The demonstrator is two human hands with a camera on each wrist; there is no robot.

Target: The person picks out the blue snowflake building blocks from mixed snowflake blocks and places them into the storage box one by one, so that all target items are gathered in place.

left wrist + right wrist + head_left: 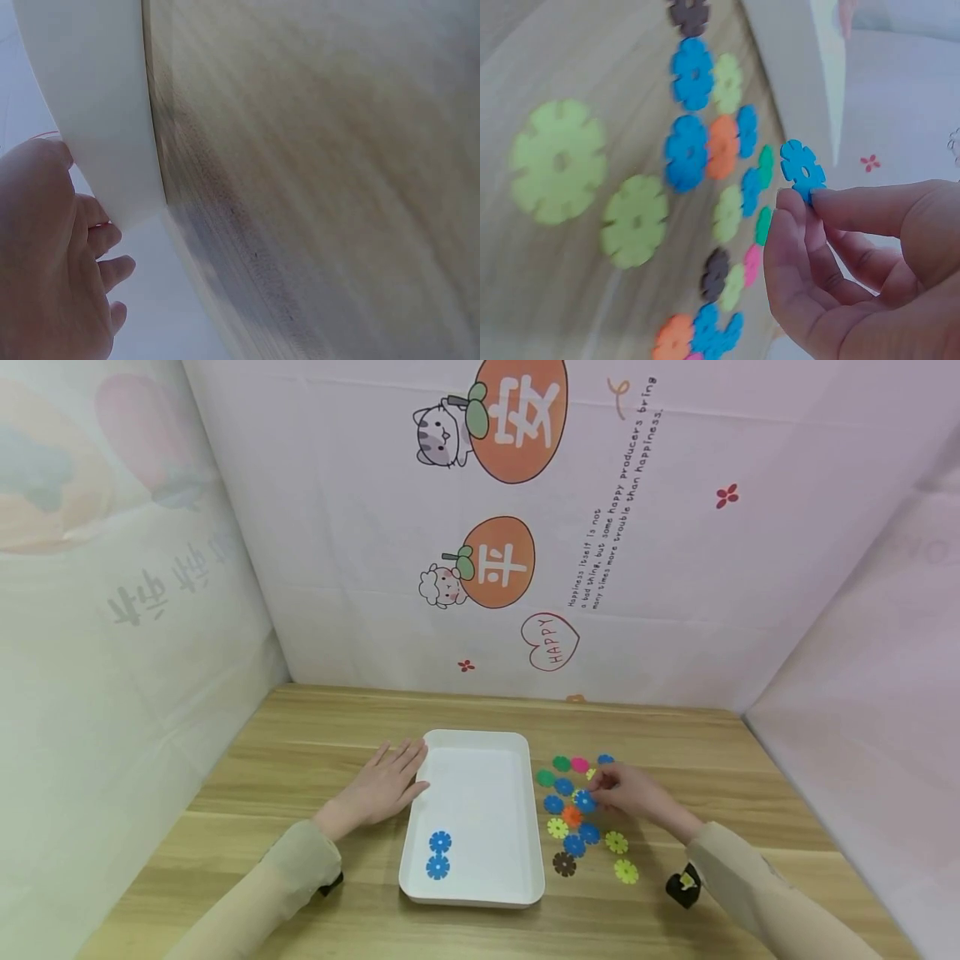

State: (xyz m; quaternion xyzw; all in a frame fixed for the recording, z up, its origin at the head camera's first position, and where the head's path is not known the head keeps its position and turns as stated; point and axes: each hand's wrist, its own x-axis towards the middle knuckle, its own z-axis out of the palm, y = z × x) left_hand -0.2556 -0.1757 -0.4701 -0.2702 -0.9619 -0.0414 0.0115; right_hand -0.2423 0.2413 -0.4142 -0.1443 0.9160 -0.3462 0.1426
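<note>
My right hand [636, 795] pinches a blue notched plastic disc [801, 163] between thumb and fingertips, raised over the loose discs on the table. In the head view the held disc [584, 801] overlaps a yellow one. My left hand [384, 783] rests at the left rim of a white rectangular tray [480, 802], fingers extended and the thumb apart. From the left wrist view, the left fingers [112, 271] lie along the tray's side wall [97, 90]. Two blue discs [438, 866] lie in the tray's near left corner.
Right of the tray, flower-shaped discs are scattered: an orange disc [572, 816], a brown disc [564, 864], a pink disc [580, 765], a green disc [545, 778], and several blue and yellow ones. Printed cloth walls [360, 568] enclose the wooden table [337, 710].
</note>
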